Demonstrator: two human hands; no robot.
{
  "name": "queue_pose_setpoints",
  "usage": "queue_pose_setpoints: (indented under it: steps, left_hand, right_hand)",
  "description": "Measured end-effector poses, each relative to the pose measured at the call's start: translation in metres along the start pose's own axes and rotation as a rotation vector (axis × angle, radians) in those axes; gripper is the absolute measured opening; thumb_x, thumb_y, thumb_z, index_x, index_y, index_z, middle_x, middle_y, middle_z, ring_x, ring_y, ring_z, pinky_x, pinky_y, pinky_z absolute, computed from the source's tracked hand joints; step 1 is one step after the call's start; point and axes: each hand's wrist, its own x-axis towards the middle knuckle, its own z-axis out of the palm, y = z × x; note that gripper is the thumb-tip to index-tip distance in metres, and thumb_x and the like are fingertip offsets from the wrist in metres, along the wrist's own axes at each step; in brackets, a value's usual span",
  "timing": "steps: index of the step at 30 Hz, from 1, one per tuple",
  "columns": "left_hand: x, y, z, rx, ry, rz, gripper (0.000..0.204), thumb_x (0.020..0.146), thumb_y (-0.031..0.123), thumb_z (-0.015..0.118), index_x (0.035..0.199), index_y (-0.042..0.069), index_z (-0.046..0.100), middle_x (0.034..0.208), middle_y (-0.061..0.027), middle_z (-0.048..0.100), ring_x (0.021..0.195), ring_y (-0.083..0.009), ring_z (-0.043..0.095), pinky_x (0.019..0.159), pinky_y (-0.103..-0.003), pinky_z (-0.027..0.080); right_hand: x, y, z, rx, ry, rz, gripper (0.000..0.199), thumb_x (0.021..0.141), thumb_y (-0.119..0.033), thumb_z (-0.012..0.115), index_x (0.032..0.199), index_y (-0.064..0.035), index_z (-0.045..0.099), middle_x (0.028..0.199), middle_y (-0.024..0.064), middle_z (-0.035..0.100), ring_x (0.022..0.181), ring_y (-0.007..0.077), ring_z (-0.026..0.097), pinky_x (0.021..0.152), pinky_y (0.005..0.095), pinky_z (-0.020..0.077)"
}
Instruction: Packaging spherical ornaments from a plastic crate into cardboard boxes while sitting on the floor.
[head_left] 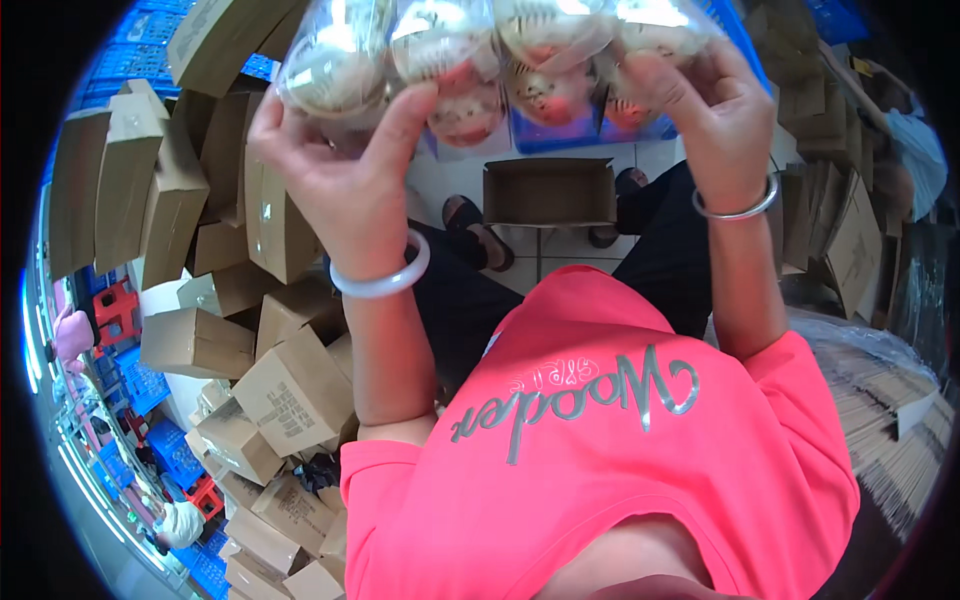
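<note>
Both my hands are raised at the top of the head view around a row of clear plastic packs (545,70). Inside the packs are rounded white and reddish items with dark printed marks; their exact kind I cannot make out. My left hand (345,185) grips the left end of the row, thumb on the near side, fingers partly hidden behind the plastic. My right hand (715,115) holds the right end, thumb and fingers closed on the pack. Below them, between my feet, an open cardboard box (550,222) stands on the tiled floor.
Cardboard boxes (295,390) are heaped along my left. A blue plastic crate (640,132) sits behind the packs. To the right are a stack of flat cardboard (880,430) under plastic film and more boxes (845,235). Another person (915,160) is at the far right.
</note>
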Motion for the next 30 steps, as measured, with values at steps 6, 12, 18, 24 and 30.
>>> queue_pose_setpoints:
  steps: [6, 12, 18, 24, 30]
  left_hand:
    - [-0.079, -0.012, -0.043, 0.022, 0.029, -0.149, 0.079, 0.059, 0.003, 0.08, 0.119, 0.003, 0.029, 0.115, -0.0125, 0.045, 0.103, -0.0195, 0.048, 0.088, -0.031, 0.043]
    - [-0.144, -0.101, -0.048, 0.158, -0.077, -0.384, 0.074, 0.054, 0.015, 0.083, 0.113, 0.003, 0.039, 0.108, -0.0116, 0.051, 0.1, -0.0189, 0.05, 0.087, -0.029, 0.041]
    - [-0.161, -0.128, -0.036, 0.465, -0.22, -0.493, 0.066, 0.058, 0.02, 0.078, 0.111, 0.005, 0.044, 0.102, -0.0141, 0.057, 0.094, -0.027, 0.057, 0.08, -0.033, 0.045]
    - [-0.168, -0.091, -0.018, 0.636, -0.196, -0.404, 0.062, 0.06, 0.021, 0.077, 0.111, 0.005, 0.046, 0.101, -0.0145, 0.057, 0.092, -0.0273, 0.057, 0.078, -0.034, 0.046]
    - [-0.184, -0.086, -0.02, 0.632, -0.139, -0.549, 0.062, 0.059, 0.03, 0.077, 0.109, 0.007, 0.048, 0.102, -0.0132, 0.056, 0.092, -0.0279, 0.057, 0.077, -0.035, 0.046]
  right_hand:
    - [-0.094, 0.03, 0.031, -0.134, 0.114, 0.122, 0.06, 0.069, -0.026, 0.073, 0.119, -0.0018, 0.05, 0.083, 0.0073, 0.064, 0.072, 0.007, 0.059, 0.065, 0.023, 0.0484]
    - [-0.176, 0.129, 0.016, -0.289, 0.088, 0.362, 0.059, 0.069, -0.034, 0.069, 0.118, -0.0047, 0.051, 0.079, 0.0124, 0.064, 0.068, 0.0168, 0.063, 0.065, 0.0279, 0.0484]
    - [-0.191, 0.149, 0.0, -0.529, -0.079, 0.591, 0.052, 0.072, -0.041, 0.064, 0.111, -0.0074, 0.055, 0.084, 0.0125, 0.064, 0.076, 0.022, 0.063, 0.069, 0.0309, 0.0475]
    - [-0.196, 0.166, -0.015, -0.405, 0.003, 0.623, 0.05, 0.074, -0.041, 0.063, 0.108, -0.0045, 0.057, 0.086, 0.0129, 0.064, 0.079, 0.0226, 0.063, 0.07, 0.0313, 0.0474]
    - [-0.191, 0.162, -0.015, -0.466, 0.013, 0.598, 0.045, 0.079, -0.032, 0.061, 0.106, 0.0034, 0.055, 0.091, 0.0109, 0.063, 0.081, 0.0143, 0.061, 0.071, 0.026, 0.0465]
